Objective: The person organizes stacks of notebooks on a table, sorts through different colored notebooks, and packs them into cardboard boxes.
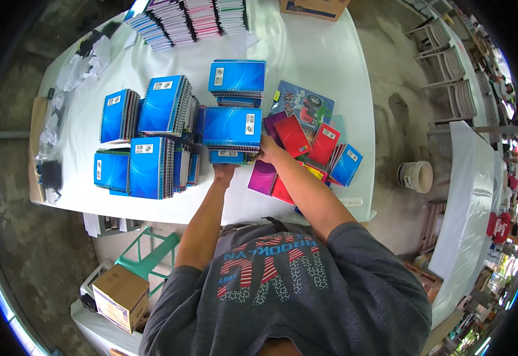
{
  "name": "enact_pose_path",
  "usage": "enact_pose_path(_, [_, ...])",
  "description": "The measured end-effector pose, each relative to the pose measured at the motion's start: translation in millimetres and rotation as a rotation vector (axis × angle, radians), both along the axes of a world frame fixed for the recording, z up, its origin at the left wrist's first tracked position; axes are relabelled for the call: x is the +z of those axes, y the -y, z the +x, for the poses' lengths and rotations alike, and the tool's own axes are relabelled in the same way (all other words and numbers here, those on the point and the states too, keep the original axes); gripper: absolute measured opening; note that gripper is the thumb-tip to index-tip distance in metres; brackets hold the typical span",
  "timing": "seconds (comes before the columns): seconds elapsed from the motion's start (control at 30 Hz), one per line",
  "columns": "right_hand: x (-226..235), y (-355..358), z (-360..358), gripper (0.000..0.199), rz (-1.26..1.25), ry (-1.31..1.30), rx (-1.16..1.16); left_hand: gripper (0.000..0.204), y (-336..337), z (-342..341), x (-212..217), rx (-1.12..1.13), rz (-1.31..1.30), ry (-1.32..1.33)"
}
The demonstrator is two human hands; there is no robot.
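table [306,53] in white holds blue notebook stacks; red books [306,139] lie right of the middle stack [232,133]. left hand [223,172] and right hand [269,149] clasp that stack's near edge, fingers curled on it.

You have six piles of blue notebooks [233,127] on the white desk [312,53], two cardboard boxes [121,296], one white bucket [416,175] and one green stool [149,252].
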State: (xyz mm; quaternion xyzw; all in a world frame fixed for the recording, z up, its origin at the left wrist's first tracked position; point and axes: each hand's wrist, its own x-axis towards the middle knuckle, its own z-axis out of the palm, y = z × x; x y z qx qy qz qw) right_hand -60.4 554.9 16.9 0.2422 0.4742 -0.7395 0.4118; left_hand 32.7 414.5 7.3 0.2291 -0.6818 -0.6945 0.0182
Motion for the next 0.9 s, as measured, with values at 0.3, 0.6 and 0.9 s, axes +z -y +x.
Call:
enact_pose_path(0.3, [-24.0, -12.0, -17.9, 0.033, 0.128, 0.039, -0.109, 0.052, 6.8, -2.2, 8.5, -0.148, 0.231, 0.227])
enact_pose_path(0.6, [72.7, -157.8, 68.3, 0.047, 0.443, -0.398, -0.191, 0.036, -43.1, 67.2, 25.2, -0.178, -0.424, 0.166])
enact_pose_path(0.9, [41.5, -210.9, 196.9, 0.061, 1.027, -0.288, -0.281, 0.097, -111.9, 53.9, 29.0, -0.475, -0.969, 0.289])
